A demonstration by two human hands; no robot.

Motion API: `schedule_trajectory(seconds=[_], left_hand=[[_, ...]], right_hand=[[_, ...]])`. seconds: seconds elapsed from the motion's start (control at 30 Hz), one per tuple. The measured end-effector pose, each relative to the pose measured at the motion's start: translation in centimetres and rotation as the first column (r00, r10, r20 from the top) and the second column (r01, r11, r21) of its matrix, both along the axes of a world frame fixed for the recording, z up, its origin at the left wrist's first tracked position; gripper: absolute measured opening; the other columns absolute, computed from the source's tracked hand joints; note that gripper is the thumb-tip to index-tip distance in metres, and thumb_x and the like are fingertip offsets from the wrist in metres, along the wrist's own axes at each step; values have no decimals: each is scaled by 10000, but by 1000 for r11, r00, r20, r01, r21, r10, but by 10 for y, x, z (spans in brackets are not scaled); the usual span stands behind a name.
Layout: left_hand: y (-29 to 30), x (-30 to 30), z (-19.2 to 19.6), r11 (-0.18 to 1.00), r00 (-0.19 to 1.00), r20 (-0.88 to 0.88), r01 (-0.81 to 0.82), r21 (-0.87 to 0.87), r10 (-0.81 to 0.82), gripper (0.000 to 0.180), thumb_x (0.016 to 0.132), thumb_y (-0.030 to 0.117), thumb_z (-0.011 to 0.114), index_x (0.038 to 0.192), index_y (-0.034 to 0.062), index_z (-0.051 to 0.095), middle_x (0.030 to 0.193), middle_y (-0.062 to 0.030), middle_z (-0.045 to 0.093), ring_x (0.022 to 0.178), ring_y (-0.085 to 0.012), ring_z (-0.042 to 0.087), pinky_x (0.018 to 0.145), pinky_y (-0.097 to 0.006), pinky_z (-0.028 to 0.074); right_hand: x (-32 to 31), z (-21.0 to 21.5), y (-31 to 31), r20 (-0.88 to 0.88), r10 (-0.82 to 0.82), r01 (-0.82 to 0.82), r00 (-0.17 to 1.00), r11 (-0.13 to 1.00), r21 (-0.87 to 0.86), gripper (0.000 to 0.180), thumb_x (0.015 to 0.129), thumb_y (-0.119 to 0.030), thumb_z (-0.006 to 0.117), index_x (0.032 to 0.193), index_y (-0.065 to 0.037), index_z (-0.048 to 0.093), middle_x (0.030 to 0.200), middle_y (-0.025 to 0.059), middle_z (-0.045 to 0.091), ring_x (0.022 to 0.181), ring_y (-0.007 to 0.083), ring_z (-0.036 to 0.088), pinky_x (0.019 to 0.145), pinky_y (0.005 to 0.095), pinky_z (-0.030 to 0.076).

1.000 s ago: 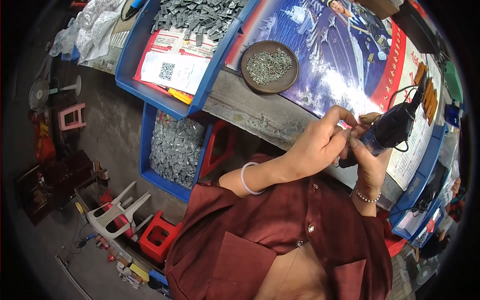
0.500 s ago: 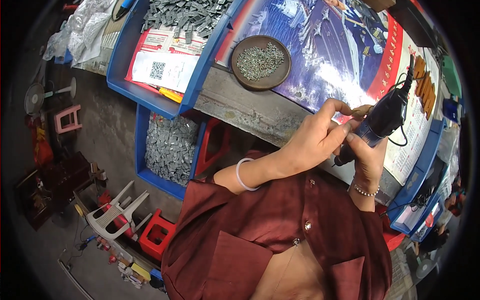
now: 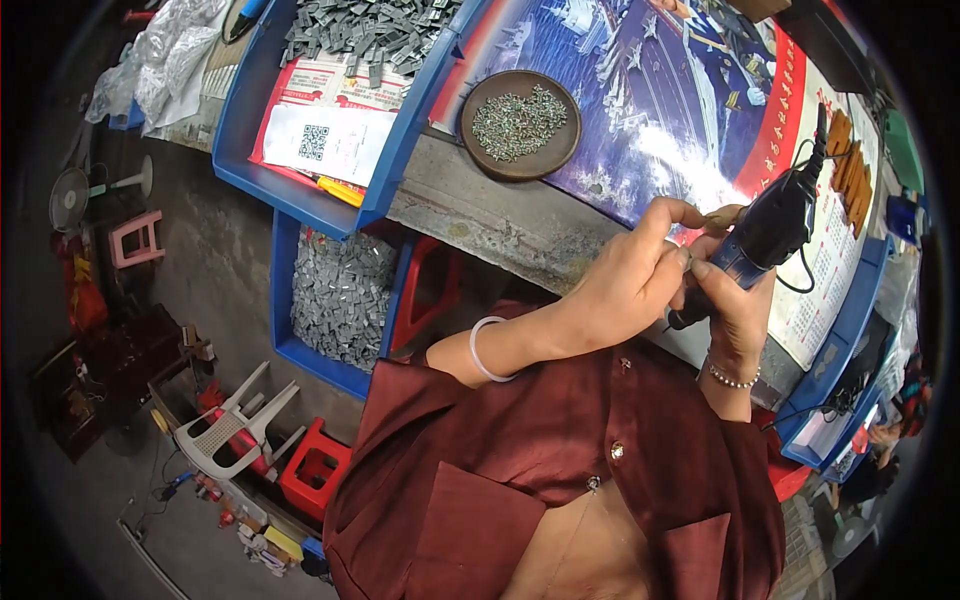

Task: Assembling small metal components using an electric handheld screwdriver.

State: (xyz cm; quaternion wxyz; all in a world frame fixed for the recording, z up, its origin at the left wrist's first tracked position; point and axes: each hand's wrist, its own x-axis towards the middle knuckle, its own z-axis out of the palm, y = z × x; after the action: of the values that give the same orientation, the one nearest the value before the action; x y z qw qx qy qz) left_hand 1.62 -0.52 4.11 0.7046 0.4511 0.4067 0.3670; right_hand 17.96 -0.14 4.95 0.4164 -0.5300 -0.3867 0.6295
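My right hand [image 3: 738, 312], a beaded bracelet at its wrist, is wrapped round a black electric screwdriver [image 3: 765, 230]. The tool slants, its corded end up and to the right and its dark tip low beside my fingers. Against its near side my left hand [image 3: 625, 275] is closed in a pinch, thumb and fingertips meeting close to my right thumb. Whatever sits between those fingertips is too small and too covered to name. A round brown dish [image 3: 473, 132] of small metal screws [image 3: 520, 122] stands on the table, beyond my left hand.
To the left, a blue bin [image 3: 290, 187] holds grey plastic pieces [image 3: 370, 35] and papers; a lower blue bin [image 3: 280, 330] holds more grey pieces. Brown strips [image 3: 850, 185] lie at the far right, above another blue bin [image 3: 800, 435]. Stools and a chair [image 3: 215, 440] stand left on the floor.
My left thumb and fingertips have shifted slightly beside the screwdriver. The tool and my right hand have hardly moved.
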Motion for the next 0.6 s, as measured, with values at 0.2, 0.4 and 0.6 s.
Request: schedule_trajectory(seconds=[0.2,0.4,0.6], left_hand=[[-5,0,-2,998,991,135,-4,-55,11,275,967,85,403,1226,8,358,710,-25,570,582,-49,512,527,-190,420],[-4,-1,-5,996,989,142,45,-80,-33,287,961,60,399,1237,7,340,747,-35,582,613,-48,516,552,-189,430],[-6,-2,-4,997,970,245,31,-73,-12,298,962,83,424,1239,7,342,755,-34,595,613,-42,516,555,-181,425]], right_hand=[[3,1,0,-5,-21,21,1000,1000,-1,481,684,11,649,1126,13,459,947,78,542,743,125,587,672,248,467],[-1,0,0,-21,-35,36,999,997,61,454,694,14,633,1115,8,462,852,69,566,692,120,582,630,237,458],[-2,9,0,3,-14,15,1000,999,-45,454,693,14,630,1115,15,464,819,70,577,697,117,583,628,231,454]])
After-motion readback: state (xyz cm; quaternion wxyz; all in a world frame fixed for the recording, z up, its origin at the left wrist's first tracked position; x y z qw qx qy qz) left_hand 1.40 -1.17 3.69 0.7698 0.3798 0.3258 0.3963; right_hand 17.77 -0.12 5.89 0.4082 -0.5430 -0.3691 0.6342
